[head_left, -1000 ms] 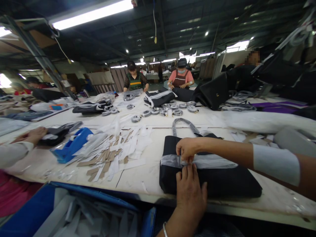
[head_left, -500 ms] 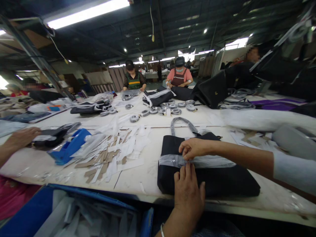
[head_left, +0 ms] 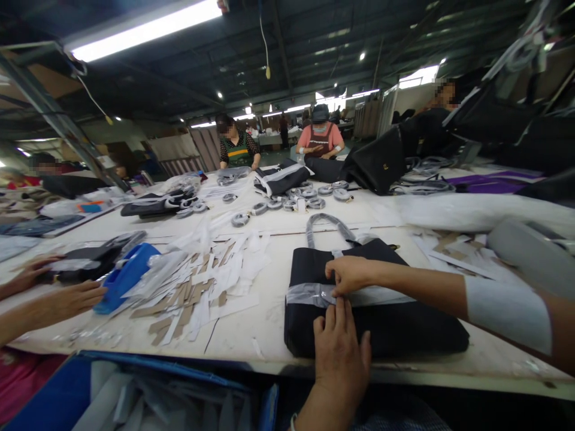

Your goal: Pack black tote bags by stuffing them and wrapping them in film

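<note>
1. The fingertips of the right hand (head_left: 351, 274) are pinching tightly on a clear plastic strip (head_left: 309, 294). The curled knuckles are hiding the exact grip.
2. The left hand (head_left: 342, 353) is pressing flat with its fingers close together, the tips touching the strip's lower edge. The frame's bottom is cutting off its wrist.
3. The strip is crossing a black bag (head_left: 404, 329), which is lying flat near the table (head_left: 269, 299) edge.
4. A blue bin (head_left: 54, 395) below the table is holding blurred white scraps.
5. The right forearm is reaching in from the right, and the left is rising from below.
</note>
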Tool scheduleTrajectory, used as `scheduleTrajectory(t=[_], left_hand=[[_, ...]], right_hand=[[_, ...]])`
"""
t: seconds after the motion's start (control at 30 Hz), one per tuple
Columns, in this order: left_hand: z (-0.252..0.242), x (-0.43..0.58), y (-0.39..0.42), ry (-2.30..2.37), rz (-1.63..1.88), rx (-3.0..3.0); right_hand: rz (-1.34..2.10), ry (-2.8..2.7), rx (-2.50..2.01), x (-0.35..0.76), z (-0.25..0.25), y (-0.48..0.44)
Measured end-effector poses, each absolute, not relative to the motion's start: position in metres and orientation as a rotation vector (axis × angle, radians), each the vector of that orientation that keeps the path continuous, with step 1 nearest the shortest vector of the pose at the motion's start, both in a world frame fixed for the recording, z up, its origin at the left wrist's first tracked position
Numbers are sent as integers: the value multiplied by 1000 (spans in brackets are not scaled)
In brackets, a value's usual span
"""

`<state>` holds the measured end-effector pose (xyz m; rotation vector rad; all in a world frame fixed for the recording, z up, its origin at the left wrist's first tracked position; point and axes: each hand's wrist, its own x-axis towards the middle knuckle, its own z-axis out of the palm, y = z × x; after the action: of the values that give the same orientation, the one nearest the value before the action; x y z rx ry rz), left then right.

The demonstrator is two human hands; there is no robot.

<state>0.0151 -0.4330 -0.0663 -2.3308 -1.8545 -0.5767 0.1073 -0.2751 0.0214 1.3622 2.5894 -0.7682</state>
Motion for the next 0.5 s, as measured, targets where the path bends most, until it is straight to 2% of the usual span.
scheduleTrajectory(t=[0.27,0.5], left_hand=[[-67,11,-432,-1850,-595,-2301],[-68,12,-430,-1764,-590,-2240]], right_hand=[[-958,2698,1308,131,2,-275],[-918,3040,1432,204,-2,-303]])
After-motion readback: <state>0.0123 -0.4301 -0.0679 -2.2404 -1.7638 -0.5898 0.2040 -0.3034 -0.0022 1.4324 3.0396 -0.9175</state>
